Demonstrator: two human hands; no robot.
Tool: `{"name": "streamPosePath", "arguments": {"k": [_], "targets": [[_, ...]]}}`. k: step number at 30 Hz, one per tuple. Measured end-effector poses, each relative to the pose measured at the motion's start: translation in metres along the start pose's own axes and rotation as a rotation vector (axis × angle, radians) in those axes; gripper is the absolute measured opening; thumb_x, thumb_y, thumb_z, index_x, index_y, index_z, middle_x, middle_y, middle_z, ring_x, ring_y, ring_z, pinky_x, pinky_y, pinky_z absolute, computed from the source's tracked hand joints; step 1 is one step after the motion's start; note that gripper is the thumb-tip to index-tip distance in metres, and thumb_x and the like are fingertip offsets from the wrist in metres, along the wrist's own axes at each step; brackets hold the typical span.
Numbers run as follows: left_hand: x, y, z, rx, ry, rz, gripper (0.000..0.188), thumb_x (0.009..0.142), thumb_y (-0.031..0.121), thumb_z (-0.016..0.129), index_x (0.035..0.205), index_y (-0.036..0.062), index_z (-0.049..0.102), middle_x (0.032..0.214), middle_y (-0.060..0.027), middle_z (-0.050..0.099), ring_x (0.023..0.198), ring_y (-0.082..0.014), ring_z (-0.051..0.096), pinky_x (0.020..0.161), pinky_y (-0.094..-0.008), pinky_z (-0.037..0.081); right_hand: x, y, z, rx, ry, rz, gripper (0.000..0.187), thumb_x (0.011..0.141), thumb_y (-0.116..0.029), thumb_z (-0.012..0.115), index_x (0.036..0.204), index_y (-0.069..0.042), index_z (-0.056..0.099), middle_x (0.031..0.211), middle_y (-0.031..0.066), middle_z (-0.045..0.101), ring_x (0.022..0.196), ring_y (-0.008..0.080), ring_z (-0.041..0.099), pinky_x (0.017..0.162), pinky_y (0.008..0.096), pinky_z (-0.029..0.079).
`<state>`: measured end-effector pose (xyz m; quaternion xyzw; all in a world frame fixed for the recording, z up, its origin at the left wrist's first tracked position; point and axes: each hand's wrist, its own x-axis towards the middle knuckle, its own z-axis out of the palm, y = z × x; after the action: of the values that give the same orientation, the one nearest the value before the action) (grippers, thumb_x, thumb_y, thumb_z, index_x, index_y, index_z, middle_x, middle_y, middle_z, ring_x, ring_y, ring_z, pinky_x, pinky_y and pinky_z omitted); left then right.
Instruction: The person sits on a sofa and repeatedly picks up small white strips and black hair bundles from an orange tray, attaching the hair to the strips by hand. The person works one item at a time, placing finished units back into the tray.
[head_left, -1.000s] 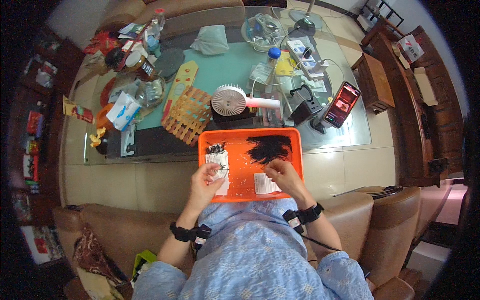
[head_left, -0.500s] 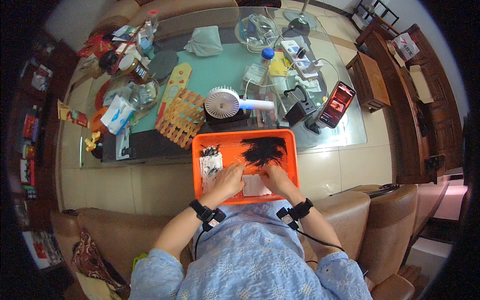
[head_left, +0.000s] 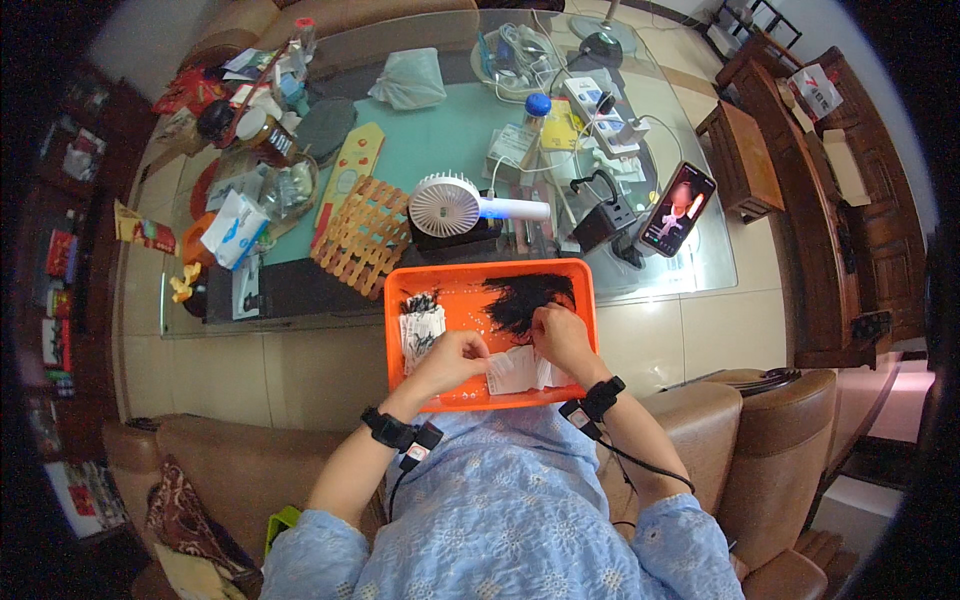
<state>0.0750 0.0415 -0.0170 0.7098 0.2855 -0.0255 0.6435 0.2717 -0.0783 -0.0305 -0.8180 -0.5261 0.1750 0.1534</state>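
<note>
An orange tray sits at the front of my body. My left hand is closed, thumb and finger pinched at the left edge of a white paper slip in the tray's near part. Another white piece shows beside that slip, partly under my right wrist. My right hand is closed at the near edge of a pile of loose black strands; what its fingertips hold is too small to make out. At the tray's left side lies a stack of white slips with black strands on and above it.
Beyond the tray stands a glass table with a white handheld fan, a woven bamboo mat, a black power cube and a propped phone. Bottles, bags and a tissue pack crowd its left. Brown sofa seats flank me.
My right hand has moved away from me, up to the black strands. My left hand has shifted slightly left, and more of the white slips shows between the hands. The phone's picture has changed.
</note>
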Motion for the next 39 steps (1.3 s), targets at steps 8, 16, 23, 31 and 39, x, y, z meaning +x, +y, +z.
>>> {"name": "streamPosePath", "arguments": {"k": [8,16,23,31,39], "targets": [[-0.02,0.015,0.004,-0.311,0.25,0.02,0.011,0.083,0.002,0.067,0.094,0.0003,0.064,0.081,-0.0025,0.065,0.073,-0.0083,0.061,0.065,-0.0215,0.051,0.0,-0.003,-0.003,0.075,0.047,-0.153,0.005,0.076,-0.007,0.059,0.078,-0.004,0.063,0.085,0.0137,0.059,0.087,0.0338,0.058,0.073,0.0433,0.049],[-0.035,0.025,0.0,-0.294,0.326,0.003,0.009,0.084,0.004,0.067,0.092,-0.0012,0.066,0.077,-0.001,0.064,0.067,-0.005,0.059,0.058,-0.0192,0.049,-0.003,-0.011,-0.005,0.102,-0.004,-0.115,0.008,0.075,-0.004,0.059,0.081,-0.004,0.064,0.086,0.0135,0.059,0.09,0.0332,0.058,0.073,0.0427,0.049],[-0.033,0.026,0.007,-0.297,0.437,0.075,0.014,0.082,0.002,0.068,0.095,-0.0016,0.064,0.081,-0.003,0.064,0.07,-0.0068,0.059,0.062,-0.0208,0.05,-0.023,-0.037,-0.029,1.017,-0.043,0.253,0.008,0.081,-0.005,0.067,0.085,-0.001,0.062,0.082,0.004,0.062,0.078,0.013,0.059,0.07,0.0275,0.047],[-0.034,0.036,0.013,-0.211,0.494,0.126,0.014,0.082,0.001,0.068,0.095,-0.0019,0.064,0.082,-0.004,0.065,0.073,-0.0087,0.061,0.066,-0.0228,0.051,-0.042,-0.077,-0.023,1.201,0.0,0.171,0.011,0.085,0.001,0.065,0.092,-0.001,0.057,0.085,0.0015,0.062,0.079,0.007,0.059,0.071,0.0204,0.049],[-0.038,0.037,0.016,-0.098,0.586,0.234,0.01,0.081,0.003,0.068,0.089,-0.002,0.065,0.079,-0.0085,0.068,0.07,-0.0135,0.065,0.064,-0.0269,0.052,-0.042,-0.081,-0.016,1.19,-0.015,0.22,0.02,0.085,0.001,0.065,0.101,0.0,0.053,0.082,0.0026,0.062,0.077,0.0087,0.059,0.069,0.0211,0.048]]}}
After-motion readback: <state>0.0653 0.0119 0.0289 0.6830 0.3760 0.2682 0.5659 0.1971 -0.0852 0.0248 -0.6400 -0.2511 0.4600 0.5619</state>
